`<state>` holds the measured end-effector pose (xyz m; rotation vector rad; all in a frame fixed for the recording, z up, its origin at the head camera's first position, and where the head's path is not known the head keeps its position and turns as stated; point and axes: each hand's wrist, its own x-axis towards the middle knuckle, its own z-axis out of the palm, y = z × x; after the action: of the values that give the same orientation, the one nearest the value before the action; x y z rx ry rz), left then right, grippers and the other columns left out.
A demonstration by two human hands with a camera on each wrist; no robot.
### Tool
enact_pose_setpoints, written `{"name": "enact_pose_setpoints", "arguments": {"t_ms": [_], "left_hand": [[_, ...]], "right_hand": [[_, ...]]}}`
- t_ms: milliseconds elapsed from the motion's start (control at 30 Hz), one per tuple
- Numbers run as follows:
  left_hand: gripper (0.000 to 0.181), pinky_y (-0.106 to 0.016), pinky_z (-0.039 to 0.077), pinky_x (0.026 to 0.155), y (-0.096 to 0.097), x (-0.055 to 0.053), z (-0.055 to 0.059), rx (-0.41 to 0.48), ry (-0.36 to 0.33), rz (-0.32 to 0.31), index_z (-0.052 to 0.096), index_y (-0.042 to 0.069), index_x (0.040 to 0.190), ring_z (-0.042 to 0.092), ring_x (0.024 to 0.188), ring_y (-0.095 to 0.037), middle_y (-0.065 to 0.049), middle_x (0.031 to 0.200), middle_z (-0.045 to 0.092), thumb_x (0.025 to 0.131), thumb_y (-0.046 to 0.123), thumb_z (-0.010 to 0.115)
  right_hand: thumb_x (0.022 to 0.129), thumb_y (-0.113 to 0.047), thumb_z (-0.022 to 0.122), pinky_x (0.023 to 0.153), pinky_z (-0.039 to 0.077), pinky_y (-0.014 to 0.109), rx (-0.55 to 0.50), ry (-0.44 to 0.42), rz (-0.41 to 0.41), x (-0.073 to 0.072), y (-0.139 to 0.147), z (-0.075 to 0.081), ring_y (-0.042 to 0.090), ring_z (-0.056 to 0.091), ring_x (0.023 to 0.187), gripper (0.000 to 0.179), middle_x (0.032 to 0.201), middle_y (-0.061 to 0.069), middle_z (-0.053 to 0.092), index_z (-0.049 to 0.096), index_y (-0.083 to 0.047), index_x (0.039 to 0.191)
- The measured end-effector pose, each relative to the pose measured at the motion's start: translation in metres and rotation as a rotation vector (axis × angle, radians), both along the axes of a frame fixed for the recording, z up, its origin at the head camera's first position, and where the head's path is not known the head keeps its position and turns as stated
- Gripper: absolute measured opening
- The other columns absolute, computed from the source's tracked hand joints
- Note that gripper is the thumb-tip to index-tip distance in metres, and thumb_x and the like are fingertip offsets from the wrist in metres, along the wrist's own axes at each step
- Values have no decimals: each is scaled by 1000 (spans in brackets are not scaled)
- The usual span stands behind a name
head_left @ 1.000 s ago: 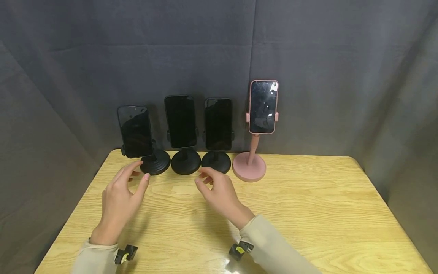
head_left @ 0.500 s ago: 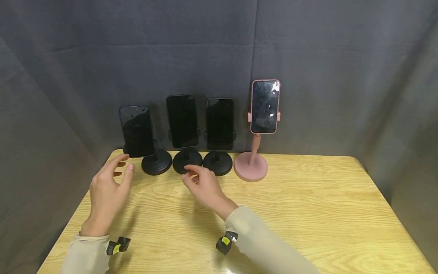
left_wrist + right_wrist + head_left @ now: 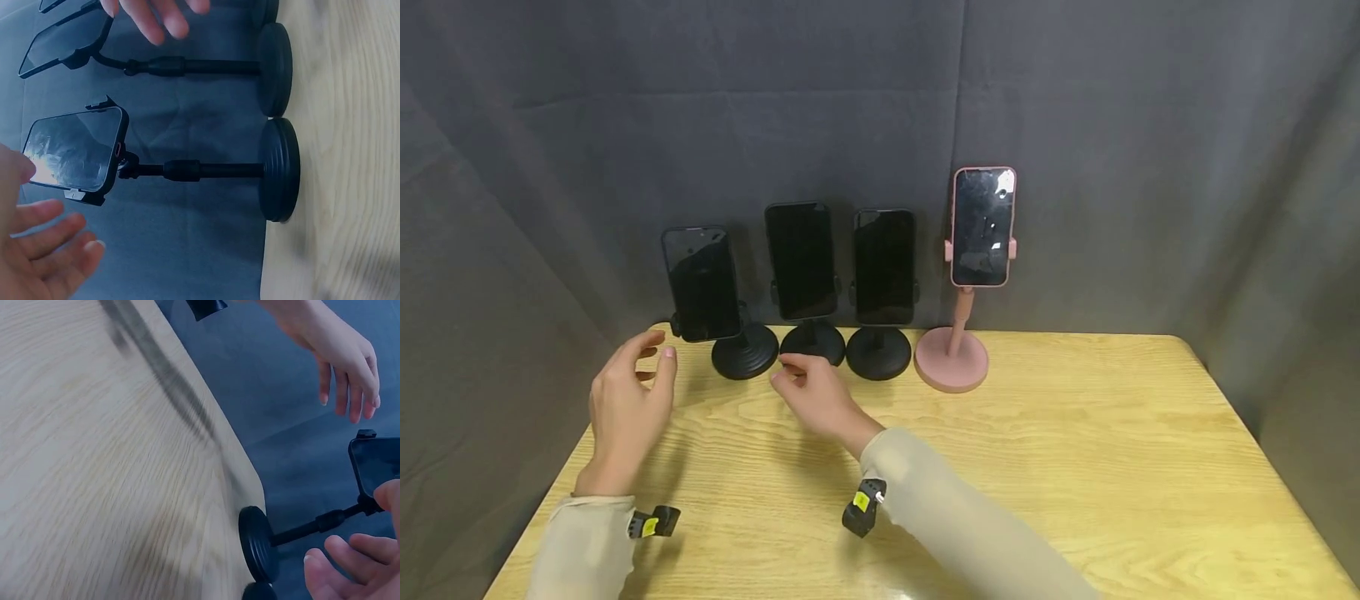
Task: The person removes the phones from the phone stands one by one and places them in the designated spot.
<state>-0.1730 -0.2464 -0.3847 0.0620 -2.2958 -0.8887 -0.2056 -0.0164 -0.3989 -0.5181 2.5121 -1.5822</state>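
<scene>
My left hand (image 3: 627, 404) holds nothing; its fingers and thumb are spread apart, just left of the leftmost dark phone (image 3: 702, 285). That phone is clamped in a black phone stand (image 3: 279, 169) with a ridged round base, its screen toward me. In the left wrist view the thumb overlaps the phone's screen edge. My right hand (image 3: 818, 397), also with nothing in it, hovers in front of the second black stand (image 3: 814, 337), fingers loosely bent. In the right wrist view its fingers (image 3: 328, 581) lie apart, below the leftmost stand's arm.
Two more black phones, one (image 3: 802, 262) and another (image 3: 884, 268), stand in black holders to the right. Farther right is a pink stand (image 3: 951, 362) bearing a pink-cased phone (image 3: 983, 227). The wooden table (image 3: 1090, 450) ends at a grey curtain (image 3: 1112, 167).
Both hands have moved left, the left one coming to the leftmost phone's side and the right one from the third stand to the second. The phones and stands stay in place.
</scene>
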Motion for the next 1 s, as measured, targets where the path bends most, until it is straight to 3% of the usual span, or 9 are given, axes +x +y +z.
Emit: {"name": "enact_pose_setpoints", "arguments": {"t_ms": [167,267,467,733,867,1000], "left_hand": [[41,-42,52,84,-4,-6,6,-46,-98,5,60,7,137,63,116,-38,-18,132,66,102,27,56],[45,-53,52,89,-5,-11,8,-51,-155,-13,54,8,142,61,121,-39,-19,135,64,103,30,54],[53,-54,52,92,-8,-18,13,0,-239,-110,44,9,151,61,122,-41,-21,139,60,105,35,51],[63,-66,49,97,-9,-28,19,37,-342,-237,30,10,159,57,125,-51,-31,149,48,107,40,46],[61,-66,49,99,-6,-33,21,33,-348,-270,32,7,158,58,123,-53,-33,147,49,107,36,48],[56,-54,56,84,-2,-35,20,-20,-334,-252,39,3,154,68,106,-46,-32,134,60,106,28,53]], "right_hand": [[103,-31,57,100,55,33,-25,-91,12,-6,-15,1,22,67,117,49,131,9,67,53,-10,147],[103,-34,58,108,51,38,-48,-155,-5,-10,-22,2,24,62,127,54,137,11,64,48,-12,151],[104,-38,55,115,45,41,-98,-219,-37,-20,-33,13,23,54,138,61,144,10,59,36,-16,158],[104,-39,54,111,48,43,-164,-223,-14,-26,-43,33,25,53,139,68,151,11,51,24,-19,162],[104,-37,56,110,50,43,-165,-210,9,-27,-48,38,27,54,137,70,154,14,48,21,-18,162],[104,-36,55,112,47,44,-145,-216,12,-25,-49,36,27,52,139,71,157,15,43,20,-17,162]]}}
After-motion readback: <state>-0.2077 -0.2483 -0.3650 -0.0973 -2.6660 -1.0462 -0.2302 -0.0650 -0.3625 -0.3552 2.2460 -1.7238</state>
